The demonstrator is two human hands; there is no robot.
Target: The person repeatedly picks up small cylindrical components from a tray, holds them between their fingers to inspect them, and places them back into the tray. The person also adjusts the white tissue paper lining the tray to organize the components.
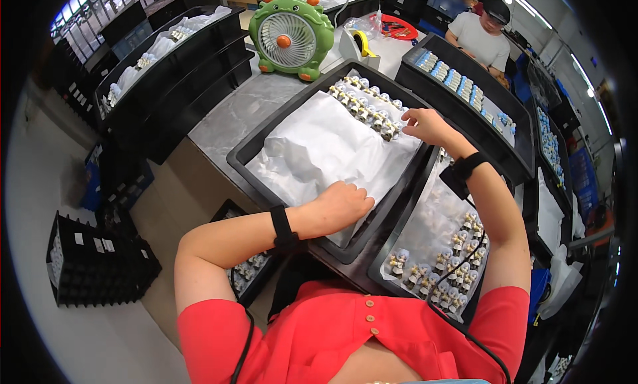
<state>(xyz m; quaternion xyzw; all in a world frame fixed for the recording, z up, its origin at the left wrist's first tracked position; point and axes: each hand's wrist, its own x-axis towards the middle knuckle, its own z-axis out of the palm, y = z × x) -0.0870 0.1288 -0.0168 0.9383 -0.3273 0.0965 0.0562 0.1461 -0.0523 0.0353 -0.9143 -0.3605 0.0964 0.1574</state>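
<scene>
A black tray [247,159] lined with a crumpled white sheet [312,139] lies in front of me. Along its far right part stand rows of small figurines [362,106] with pale round heads, dark bases and yellow touches. My right hand [428,127] reaches to the right end of these rows, its curved thumb and fingers closed at an end figurine [397,127], partly hidden by them. Over the near edge of the sheet rests my left hand [342,208], fingers curled down and closed. What lies under those fingertips, if anything, is hidden.
Another tray [384,267] with similar figurines [458,264] sits at the near right. A tray of blue-and-white pieces [458,85] stands beyond. A green fan [292,38] and a yellow tape roll [362,43] stand behind. Stacked black trays [179,85] rise left. A co-worker [482,38] sits far right.
</scene>
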